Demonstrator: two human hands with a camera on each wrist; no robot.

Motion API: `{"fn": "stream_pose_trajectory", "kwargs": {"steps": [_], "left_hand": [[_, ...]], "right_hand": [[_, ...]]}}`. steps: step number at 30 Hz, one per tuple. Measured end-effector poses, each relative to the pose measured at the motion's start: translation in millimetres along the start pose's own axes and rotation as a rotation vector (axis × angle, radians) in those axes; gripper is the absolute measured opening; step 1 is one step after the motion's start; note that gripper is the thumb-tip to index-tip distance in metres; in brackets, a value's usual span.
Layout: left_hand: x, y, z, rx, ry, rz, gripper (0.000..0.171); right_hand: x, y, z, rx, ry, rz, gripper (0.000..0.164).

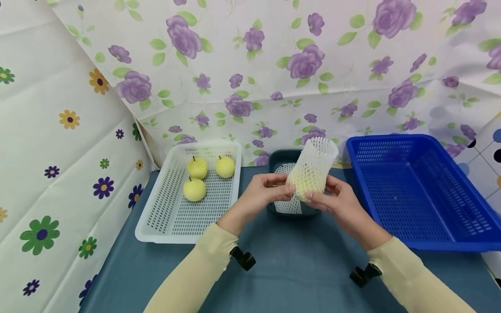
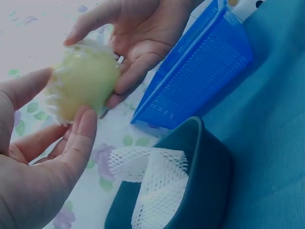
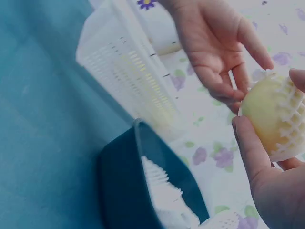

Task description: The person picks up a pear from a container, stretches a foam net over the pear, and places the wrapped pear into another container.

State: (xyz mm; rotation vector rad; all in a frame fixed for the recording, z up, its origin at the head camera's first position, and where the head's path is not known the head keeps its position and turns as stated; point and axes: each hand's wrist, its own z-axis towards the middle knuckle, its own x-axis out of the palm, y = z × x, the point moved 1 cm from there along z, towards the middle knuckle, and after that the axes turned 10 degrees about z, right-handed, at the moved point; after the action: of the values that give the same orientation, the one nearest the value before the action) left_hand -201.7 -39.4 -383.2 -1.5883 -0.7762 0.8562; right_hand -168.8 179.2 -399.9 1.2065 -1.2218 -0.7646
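Over the dark green bin, a round yellow fruit (image 2: 88, 81) sits in the lower end of a white foam net sleeve (image 1: 315, 158). The sleeve's upper end stands up empty and gaping. My left hand (image 1: 263, 193) pinches the wrapped fruit from the left between thumb and fingers. From the other side my right hand (image 1: 341, 203) holds it, thumb in front and fingers behind. Both wrist views show the fruit's bare underside poking out of the net.
At the left, a white basket (image 1: 172, 232) holds three round yellow fruits (image 1: 194, 189). More white foam nets (image 1: 287, 204) lie in the dark green bin (image 1: 291, 216) in the middle. A blue basket (image 1: 407, 195) stands at the right, near the flowered cloth backdrop (image 1: 352, 65).
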Motion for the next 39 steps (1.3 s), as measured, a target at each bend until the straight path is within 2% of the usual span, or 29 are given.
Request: {"fn": "stream_pose_trajectory", "kwargs": {"steps": [4, 8, 12, 15, 21, 24, 33, 39], "left_hand": [[-0.5, -2.5, 2.1, 0.027, -0.023, -0.06, 0.042], [-3.7, -1.3, 3.6, 0.047, -0.001, -0.102, 0.042], [-7.6, 0.5, 5.1, 0.032, 0.011, -0.194, 0.042], [-8.6, 0.3, 6.5, 0.012, -0.016, -0.238, 0.041], [-6.4, -1.7, 8.3, -0.024, -0.123, -0.243, 0.034], [-4.8, -2.9, 8.3, -0.028, -0.152, -0.257, 0.032], [-1.6, 0.2, 9.2, 0.005, -0.176, -0.292, 0.031], [-0.1, 5.4, 10.2, 0.018, -0.174, -0.246, 0.03]], "right_hand": [[3.6, 8.4, 4.8, -0.009, -0.003, 0.075, 0.067], [4.9, 10.8, 8.6, -0.007, 0.001, 0.114, 0.068], [4.6, 11.0, 11.6, -0.014, 0.005, 0.125, 0.07], [5.1, 10.9, 13.1, -0.019, 0.004, 0.103, 0.073], [8.6, 11.8, 14.5, -0.022, -0.003, 0.064, 0.076], [9.1, 12.2, 14.6, -0.021, -0.009, 0.064, 0.077], [8.2, 11.2, 17.5, -0.015, -0.009, 0.11, 0.075], [9.5, 10.7, 20.4, -0.015, 0.006, 0.151, 0.074]]}}
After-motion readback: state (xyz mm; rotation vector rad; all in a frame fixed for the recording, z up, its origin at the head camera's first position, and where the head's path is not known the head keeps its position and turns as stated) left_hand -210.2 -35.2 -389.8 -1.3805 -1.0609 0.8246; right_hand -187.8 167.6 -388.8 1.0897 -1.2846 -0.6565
